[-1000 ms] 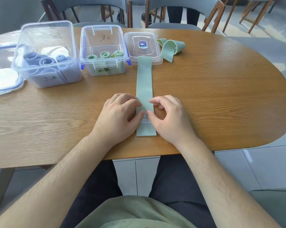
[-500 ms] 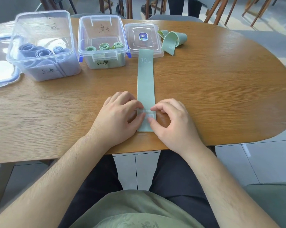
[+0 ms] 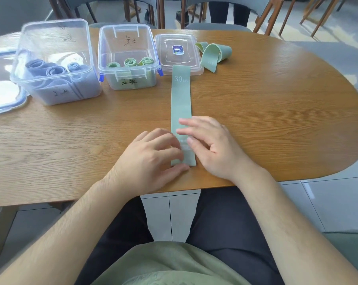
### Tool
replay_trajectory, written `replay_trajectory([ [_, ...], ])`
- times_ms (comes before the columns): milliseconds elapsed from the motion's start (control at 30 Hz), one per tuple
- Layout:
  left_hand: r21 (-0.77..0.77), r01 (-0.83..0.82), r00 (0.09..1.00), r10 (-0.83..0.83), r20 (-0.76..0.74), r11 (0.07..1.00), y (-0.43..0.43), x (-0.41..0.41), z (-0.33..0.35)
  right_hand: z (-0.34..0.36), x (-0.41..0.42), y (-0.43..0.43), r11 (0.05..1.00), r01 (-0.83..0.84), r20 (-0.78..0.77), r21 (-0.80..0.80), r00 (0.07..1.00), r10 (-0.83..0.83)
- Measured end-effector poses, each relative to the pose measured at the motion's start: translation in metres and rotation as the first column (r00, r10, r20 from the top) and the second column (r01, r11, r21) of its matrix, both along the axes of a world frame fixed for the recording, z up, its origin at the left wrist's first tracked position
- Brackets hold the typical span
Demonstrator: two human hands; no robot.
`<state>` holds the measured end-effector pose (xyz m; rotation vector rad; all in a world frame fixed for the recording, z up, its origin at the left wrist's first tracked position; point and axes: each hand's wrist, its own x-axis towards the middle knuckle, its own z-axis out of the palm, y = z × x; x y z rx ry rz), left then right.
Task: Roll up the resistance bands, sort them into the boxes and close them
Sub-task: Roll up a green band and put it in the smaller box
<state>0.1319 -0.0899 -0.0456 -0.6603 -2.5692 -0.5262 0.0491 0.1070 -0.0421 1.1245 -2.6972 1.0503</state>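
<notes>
Daylight is bright and even, strongest from the far right, where the floor (image 3: 338, 44) washes out pale. A flat lid (image 3: 1, 93) at the left edge glares to blank white, and the larger clear box (image 3: 54, 36) carries pale reflections. My left hand (image 3: 149, 161) and right hand (image 3: 213, 147) cast soft, short shadows on the table (image 3: 276, 120). My fingertips (image 3: 183, 121) smear with motion blur, while the "30 LB" print on the green band (image 3: 181, 95) reads sharp. The wide lens bows the table's edge.
</notes>
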Motion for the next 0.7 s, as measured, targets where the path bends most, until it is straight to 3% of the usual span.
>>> replay_trajectory([
  [67, -0.036, 0.030, 0.998, -0.032, -0.051, 0.999, 0.001, 0.000, 0.000, 0.004, -0.017, -0.004, 0.978, -0.110, 0.049, 0.178, 0.994, 0.103],
  [133, -0.054, 0.039, 0.996, -0.043, -0.075, 0.998, 0.001, 0.001, 0.000, 0.007, -0.035, -0.010, 0.951, -0.181, 0.085, 0.250, 0.983, 0.165],
  [333, -0.067, 0.077, 0.992, -0.083, -0.095, 0.995, 0.002, 0.001, 0.001, 0.006, -0.088, -0.021, 0.939, -0.192, 0.058, 0.285, 0.981, 0.183],
  [500, 0.058, 0.140, 0.990, -0.140, -0.008, 0.988, 0.004, 0.000, -0.001, 0.003, -0.122, -0.033, 0.970, -0.134, 0.064, 0.205, 0.990, 0.124],
  [700, 0.083, 0.191, 0.980, -0.195, 0.046, 0.978, 0.002, 0.000, -0.003, 0.001, -0.146, -0.039, 0.942, -0.133, 0.020, 0.307, 0.991, 0.134],
])
